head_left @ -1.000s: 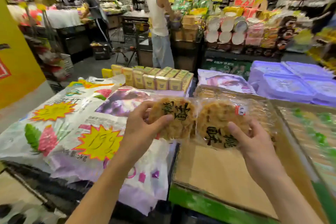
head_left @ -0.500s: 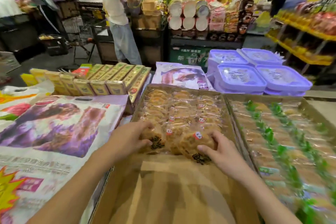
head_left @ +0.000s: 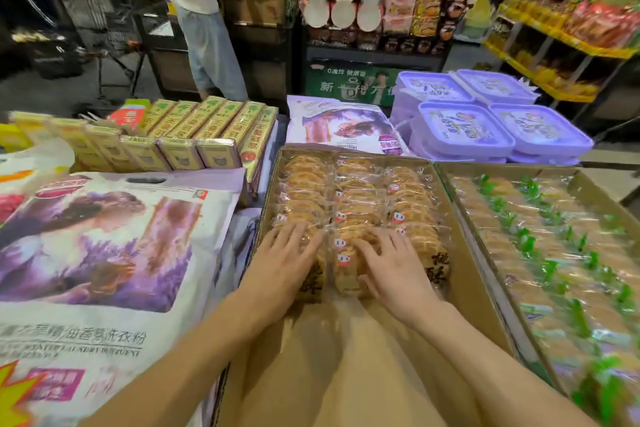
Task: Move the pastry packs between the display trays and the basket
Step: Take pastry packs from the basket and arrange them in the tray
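A cardboard display tray holds three rows of clear-wrapped round pastry packs, filling its far half; the near half is bare cardboard. My left hand lies flat with spread fingers on the front pack of the left row. My right hand lies flat on the front packs of the middle row. The front pack of the right row shows black characters. No basket is in view.
A second tray of green-labelled pastry packs stands to the right. Large laundry powder bags lie on the left, gold boxes behind them, purple tubs at the back. A person stands in the aisle beyond.
Both hands carried a pastry pack each from the air down into the tray, set them at the front of the rows, and now lie flat on them.
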Motion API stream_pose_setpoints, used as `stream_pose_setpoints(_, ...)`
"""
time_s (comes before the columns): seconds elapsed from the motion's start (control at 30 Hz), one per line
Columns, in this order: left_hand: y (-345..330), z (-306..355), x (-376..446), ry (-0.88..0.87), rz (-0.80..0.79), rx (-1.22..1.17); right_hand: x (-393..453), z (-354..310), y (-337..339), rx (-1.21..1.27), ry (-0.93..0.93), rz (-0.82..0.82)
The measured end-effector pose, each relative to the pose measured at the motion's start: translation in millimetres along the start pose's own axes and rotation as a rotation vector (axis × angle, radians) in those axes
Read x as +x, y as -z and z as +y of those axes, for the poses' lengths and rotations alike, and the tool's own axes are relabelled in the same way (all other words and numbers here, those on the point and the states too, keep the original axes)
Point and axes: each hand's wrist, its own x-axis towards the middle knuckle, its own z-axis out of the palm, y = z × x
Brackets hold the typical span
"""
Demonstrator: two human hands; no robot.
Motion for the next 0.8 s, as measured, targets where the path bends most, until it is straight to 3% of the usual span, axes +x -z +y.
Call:
stream_pose_setpoints(0.13,-3,9,1,0.067,-0.151,0.052,-7,-4,-9,-0.072,0.022,-0.043)
stream_pose_setpoints(0.4,-4,11,4,0.083,-0.182,0.108,-14,-16,-14,-0.095,-0.093,-0.029)
stream_pose_setpoints(0.53,10,20,-7,0.176,-0.227,0.074,-16,-29,6,-0.12,-0.123,-0.071)
stream_pose_setpoints(0.63,29,26,-40,0.243,-0.128,0.027,-32,-39,30,-0.066,-0.101,-0.036)
stream_pose_setpoints(0.8,63,24,-161,0.428,0.277,-0.084,-64,-94,76,0.199,0.122,0.217)
